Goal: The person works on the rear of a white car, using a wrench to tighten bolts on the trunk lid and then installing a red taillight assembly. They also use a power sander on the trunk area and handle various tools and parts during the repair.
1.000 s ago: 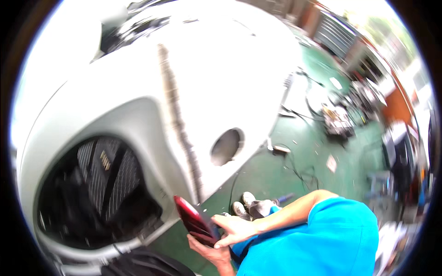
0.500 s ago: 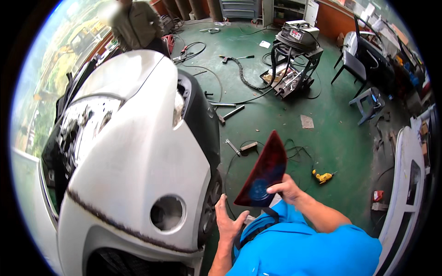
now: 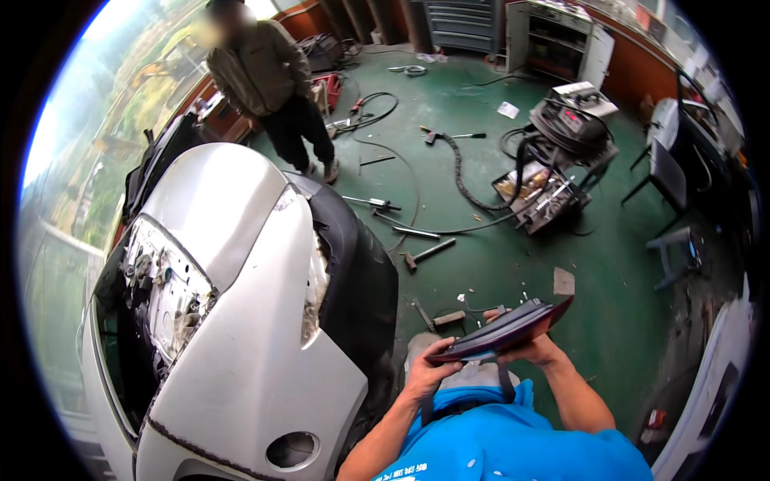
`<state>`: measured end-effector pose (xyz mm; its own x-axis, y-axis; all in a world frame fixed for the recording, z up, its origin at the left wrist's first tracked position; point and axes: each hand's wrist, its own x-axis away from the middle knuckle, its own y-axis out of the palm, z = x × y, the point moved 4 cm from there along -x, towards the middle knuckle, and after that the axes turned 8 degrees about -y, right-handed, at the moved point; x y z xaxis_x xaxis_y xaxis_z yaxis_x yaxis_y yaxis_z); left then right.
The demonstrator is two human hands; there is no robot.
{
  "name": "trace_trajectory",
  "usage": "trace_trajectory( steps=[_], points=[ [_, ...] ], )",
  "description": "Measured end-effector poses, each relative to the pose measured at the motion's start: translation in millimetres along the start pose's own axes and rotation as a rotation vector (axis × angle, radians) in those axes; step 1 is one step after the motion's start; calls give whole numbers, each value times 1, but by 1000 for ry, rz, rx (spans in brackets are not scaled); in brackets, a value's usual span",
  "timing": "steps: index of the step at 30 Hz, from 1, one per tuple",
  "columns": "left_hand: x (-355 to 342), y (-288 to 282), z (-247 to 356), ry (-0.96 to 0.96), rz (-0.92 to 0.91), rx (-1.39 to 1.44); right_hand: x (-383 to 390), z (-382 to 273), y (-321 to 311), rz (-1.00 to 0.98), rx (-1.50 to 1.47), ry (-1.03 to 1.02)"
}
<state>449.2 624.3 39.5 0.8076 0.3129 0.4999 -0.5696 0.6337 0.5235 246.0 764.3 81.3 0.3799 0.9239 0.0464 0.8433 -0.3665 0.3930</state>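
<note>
One green workshop floor [image 3: 601, 325]: It spreads from twelve o'clock to four, strewn with cables and hand tools.
White car body [image 3: 265, 321]: The shell fills the view from seven to ten o'clock, a round opening [image 3: 293, 450] in its panel at seven.
Co-worker [image 3: 261, 76]: A person in an olive-grey jacket and dark trousers stands at eleven o'clock, beyond the car body.
Drawer cabinet [image 3: 461, 30]: Grey and wide, it stands near one o'clock at the floor's far edge.
Cable-draped machine [image 3: 571, 120]: It stands at two o'clock, above a tray of metal tools.
Dark chair [image 3: 670, 172]: It sits between two and three o'clock.
Low stool [image 3: 680, 244]: Bluish grey, it stands at three o'clock, just beside the chair.
Vehicle lamp [image 3: 505, 329]: The red-and-black lamp is at four o'clock, lifted above the floor and tilted, black backing up, well apart from the machine.
Hammer [image 3: 429, 252]: It lies just right of the clock's center, handle toward two.
Left hand [image 3: 429, 370]: At five o'clock, thumb and fingers clamp the lamp's left end.
Right hand [image 3: 536, 351]: At four, it grips the lamp from below, fingertips over the far edge.
</note>
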Motion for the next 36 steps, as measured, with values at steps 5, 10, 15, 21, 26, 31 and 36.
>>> trace_trajectory(
  steps=[5, 10, 15, 21, 26, 31, 36],
  points=[
    [-72, -1, 71, 90, 83, -207, -91, -20, -36, 177, -210, 61],
    [-167, -18, 146, 349, 40, -304, -207, -34, -93, 176, -344, -27],
    [-254, -52, 236, 531, 161, -404, -343, -68, -109, 249, -234, -16],
    [-297, -93, 330, 703, 477, -492, -516, -67, -103, 106, -198, 47],
    [-317, -135, 369, 738, 816, -487, -644, -44, -61, -28, -172, 243],
    [-339, -166, 388, 695, 1162, -427, -762, -1, -17, -297, -137, 392],
    [-375, -187, 418, 596, 1496, -413, -871, 58, 19, -597, -158, 505]
  ],
)
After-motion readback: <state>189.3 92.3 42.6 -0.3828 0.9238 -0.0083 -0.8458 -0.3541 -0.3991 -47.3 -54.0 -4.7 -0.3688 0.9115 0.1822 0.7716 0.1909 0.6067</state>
